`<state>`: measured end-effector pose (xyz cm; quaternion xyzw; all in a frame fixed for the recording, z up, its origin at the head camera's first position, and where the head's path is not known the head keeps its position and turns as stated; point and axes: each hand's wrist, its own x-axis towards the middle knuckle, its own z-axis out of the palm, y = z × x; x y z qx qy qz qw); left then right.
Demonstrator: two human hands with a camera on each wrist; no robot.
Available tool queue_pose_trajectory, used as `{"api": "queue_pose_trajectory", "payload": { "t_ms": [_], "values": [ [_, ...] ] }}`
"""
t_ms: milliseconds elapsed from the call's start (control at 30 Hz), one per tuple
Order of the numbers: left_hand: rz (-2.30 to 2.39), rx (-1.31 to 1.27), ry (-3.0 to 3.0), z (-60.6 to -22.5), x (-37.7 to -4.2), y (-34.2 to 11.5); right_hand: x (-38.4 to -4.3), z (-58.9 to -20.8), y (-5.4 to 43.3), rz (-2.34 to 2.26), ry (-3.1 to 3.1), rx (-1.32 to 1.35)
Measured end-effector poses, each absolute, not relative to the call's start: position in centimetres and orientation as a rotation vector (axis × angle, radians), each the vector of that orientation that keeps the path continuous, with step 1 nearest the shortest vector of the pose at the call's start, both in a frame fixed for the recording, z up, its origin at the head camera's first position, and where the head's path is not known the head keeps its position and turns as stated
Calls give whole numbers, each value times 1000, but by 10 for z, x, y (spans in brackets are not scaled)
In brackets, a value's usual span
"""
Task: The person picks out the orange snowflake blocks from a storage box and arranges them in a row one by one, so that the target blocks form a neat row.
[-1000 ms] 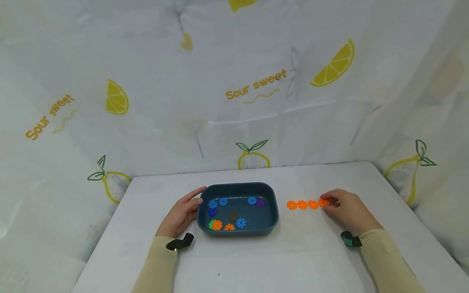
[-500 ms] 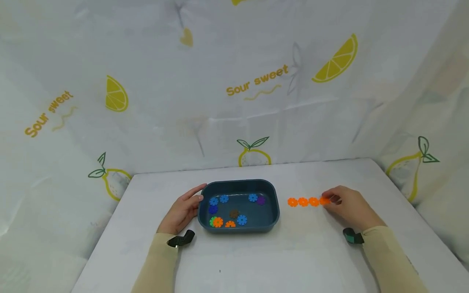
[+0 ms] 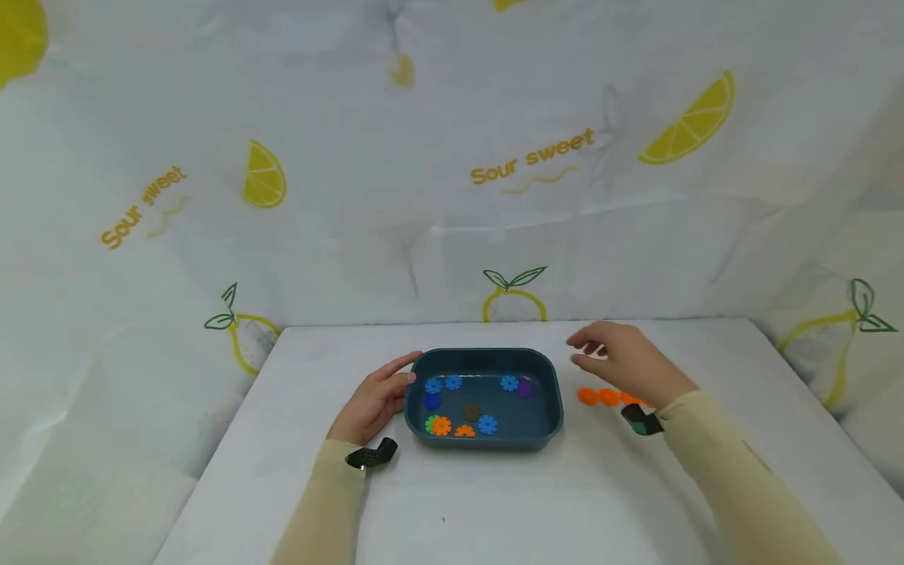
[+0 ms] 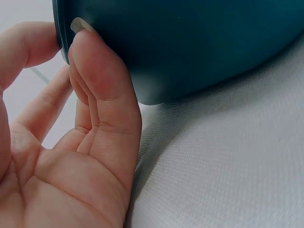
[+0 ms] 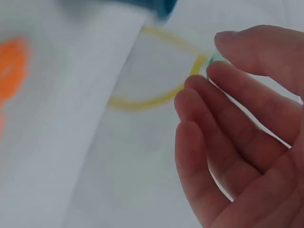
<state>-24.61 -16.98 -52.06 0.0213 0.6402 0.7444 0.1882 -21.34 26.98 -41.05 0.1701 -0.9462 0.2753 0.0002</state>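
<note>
Already a row of orange discs (image 3: 609,396) lies on the table (image 3: 530,506) beside the tray's (image 3: 487,442) right edge; the right hand (image 3: 625,357) is empty, thumb and fingertips apart, the left hand (image 3: 373,402) grips the tray's left edge, and two orange discs (image 3: 441,426) remain inside, by its near edge

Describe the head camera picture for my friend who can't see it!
A person's left hand holds a dark blue tray with colourful notched discs inside. Their empty right hand hovers near a row of orange discs beside the tray, on a white table. Behind is a white sheet printed with lemons.
</note>
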Motion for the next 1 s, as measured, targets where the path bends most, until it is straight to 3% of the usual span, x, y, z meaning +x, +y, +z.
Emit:
{"api": "queue_pose_trajectory", "payload": {
  "t_ms": [200, 400, 767, 1000],
  "values": [
    [2088, 71, 1810, -521, -246, -170, -246, -391, 180, 763, -2997, 978],
    [2081, 92, 1804, -521, -246, -171, -257, -395, 114, 667, -3060, 1282],
    [2102, 151, 1755, -516, -247, -174, -256, -421, 65, 399, -3094, 1548],
    [2110, 150, 1718, -515, -250, -177, -246, -428, 50, 344, -3146, 1559]
  ]
}}
